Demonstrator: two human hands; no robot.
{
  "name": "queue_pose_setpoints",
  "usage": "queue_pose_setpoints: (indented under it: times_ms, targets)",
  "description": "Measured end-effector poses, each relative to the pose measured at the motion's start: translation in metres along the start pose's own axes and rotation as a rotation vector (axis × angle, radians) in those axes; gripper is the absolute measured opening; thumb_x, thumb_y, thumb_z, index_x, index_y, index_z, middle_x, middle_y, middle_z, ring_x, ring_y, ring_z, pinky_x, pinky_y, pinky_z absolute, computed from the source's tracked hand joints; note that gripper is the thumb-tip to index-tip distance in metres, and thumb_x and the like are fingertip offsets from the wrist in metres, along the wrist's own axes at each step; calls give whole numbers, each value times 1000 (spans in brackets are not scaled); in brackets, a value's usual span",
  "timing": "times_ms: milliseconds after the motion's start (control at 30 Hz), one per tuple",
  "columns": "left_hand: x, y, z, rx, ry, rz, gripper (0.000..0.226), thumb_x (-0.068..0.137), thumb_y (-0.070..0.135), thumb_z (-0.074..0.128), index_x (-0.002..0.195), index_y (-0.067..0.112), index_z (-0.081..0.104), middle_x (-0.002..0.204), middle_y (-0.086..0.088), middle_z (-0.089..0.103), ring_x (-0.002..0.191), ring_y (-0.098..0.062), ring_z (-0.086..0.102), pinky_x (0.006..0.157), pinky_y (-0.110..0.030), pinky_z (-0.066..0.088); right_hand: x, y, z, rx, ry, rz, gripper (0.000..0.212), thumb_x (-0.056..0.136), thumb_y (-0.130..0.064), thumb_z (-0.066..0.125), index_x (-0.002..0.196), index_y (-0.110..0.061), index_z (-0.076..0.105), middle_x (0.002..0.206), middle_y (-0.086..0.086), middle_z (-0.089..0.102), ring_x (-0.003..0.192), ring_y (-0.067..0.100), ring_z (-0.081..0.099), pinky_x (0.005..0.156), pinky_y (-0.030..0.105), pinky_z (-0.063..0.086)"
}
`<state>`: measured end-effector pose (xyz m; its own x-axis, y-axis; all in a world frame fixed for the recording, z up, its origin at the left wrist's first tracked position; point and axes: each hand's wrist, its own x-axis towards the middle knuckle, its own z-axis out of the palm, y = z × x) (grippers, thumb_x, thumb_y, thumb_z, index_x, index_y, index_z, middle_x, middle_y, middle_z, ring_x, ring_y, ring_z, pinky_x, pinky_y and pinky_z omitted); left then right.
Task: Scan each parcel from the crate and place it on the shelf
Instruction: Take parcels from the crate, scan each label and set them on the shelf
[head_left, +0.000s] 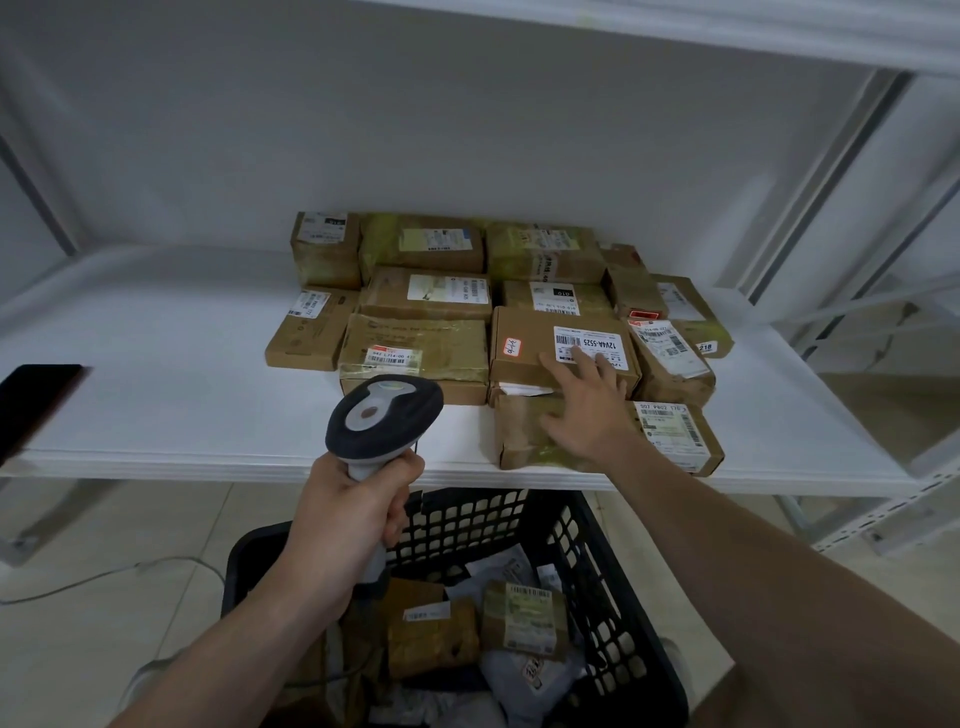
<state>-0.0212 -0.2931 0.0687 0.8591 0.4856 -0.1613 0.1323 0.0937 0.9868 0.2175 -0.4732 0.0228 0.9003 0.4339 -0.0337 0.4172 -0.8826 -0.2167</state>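
Now you are laying your right hand (587, 410) flat, fingers straight and spread wide, across the front parcel (670, 436), a brown cardboard box wrapped in clear tape that is sitting at the front edge of the white shelf (182, 364). Your fingertips are reaching onto the labelled box (524, 366) stacked just behind it. The white label on the front parcel's right end is showing "507 P802 176" above barcodes. Your left hand (348, 525) is curling tightly round the grip of the grey and black scanner (382, 415), which is pointing up toward the shelf. The shelf is carrying a tight cluster of taped brown boxes in rows, all touching or nearly so. The black mesh crate (623, 597) is standing on the floor below the shelf edge, holding two small brown boxes (524, 618) with barcode labels and several pale plastic mailers (530, 675) lying loose around them. The labelled box under your fingertips is reading "12V4A-5525", and a red-edged sticker (512, 347) with handwriting you cannot make out is sitting to the left of that label. A box at the far right is showing "218" (705, 347), and the one ahead of the scanner is reading "942 L714-00" (392, 358).
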Motion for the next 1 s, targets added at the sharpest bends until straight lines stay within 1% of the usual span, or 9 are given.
queue_pose_setpoints:
  times_ms: [267, 400, 567, 667, 733, 800, 900, 933, 1000]
  targets:
    - [4, -5, 4, 8, -7, -19, 20, 94, 13, 66, 78, 3, 61, 60, -13, 46, 50, -19, 42, 51, -31, 39, 7, 15, 1, 94, 33, -37, 82, 90, -37, 69, 161, -40, 27, 171, 4, 13, 158, 36, 2, 125, 64, 10]
    - [7, -6, 6, 19, -8, -12, 25, 94, 14, 67, 81, -7, 58, 61, -13, 46, 50, -20, 43, 51, -32, 39, 8, 22, 4, 129, 60, -45, 78, 89, -30, 71, 158, -36, 35, 169, 6, 20, 157, 35, 6, 125, 63, 14]
    - [7, -6, 9, 25, -22, 0, 27, 94, 13, 66, 88, -12, 56, 62, -15, 45, 51, -21, 42, 51, -33, 39, 10, 23, 7, 161, 131, -38, 67, 87, -23, 72, 150, -27, 48, 162, 9, 32, 153, 33, 18, 123, 61, 23]
    - [6, -7, 10, 26, -19, 5, 27, 94, 13, 65, 90, -12, 57, 62, -14, 45, 51, -21, 42, 51, -33, 39, 11, 24, 9, 133, 197, -40, 60, 87, -20, 70, 144, -23, 52, 154, 9, 39, 146, 34, 28, 118, 58, 33]
    - [7, -7, 11, 24, -17, 0, 25, 94, 13, 66, 89, -11, 58, 62, -14, 45, 50, -20, 42, 51, -32, 39, 11, 23, 9, 115, 242, -28, 57, 87, -23, 71, 141, -22, 51, 151, 8, 40, 142, 35, 30, 113, 58, 38]
    - [8, -8, 11, 28, -15, -10, 24, 94, 13, 66, 86, -8, 59, 62, -14, 46, 51, -21, 43, 52, -33, 39, 9, 20, 7, 91, 232, -17, 67, 85, -38, 74, 144, -25, 46, 155, 6, 36, 145, 35, 28, 113, 61, 37]
    - [8, -8, 11, 28, -28, -20, 21, 94, 14, 66, 80, 1, 61, 63, -14, 46, 52, -21, 42, 51, -33, 39, 5, 19, 5, 1, 114, -65, 107, 70, -76, 72, 157, -35, 27, 168, 2, 18, 155, 35, 12, 122, 66, 19]
    - [8, -7, 12, 28, -32, -18, 20, 95, 14, 66, 80, 2, 61, 63, -14, 46, 52, -22, 42, 51, -33, 39, 3, 19, 4, -30, 74, -88, 119, 64, -86, 70, 160, -38, 20, 171, 0, 10, 157, 35, 6, 123, 67, 12]
    - [7, -6, 13, 26, -38, -4, 22, 95, 14, 65, 81, -3, 59, 62, -14, 45, 52, -21, 42, 51, -33, 39, 0, 21, 2, -59, 25, -120, 135, 54, -96, 66, 163, -41, 8, 173, -2, 0, 159, 34, -4, 123, 68, 4]
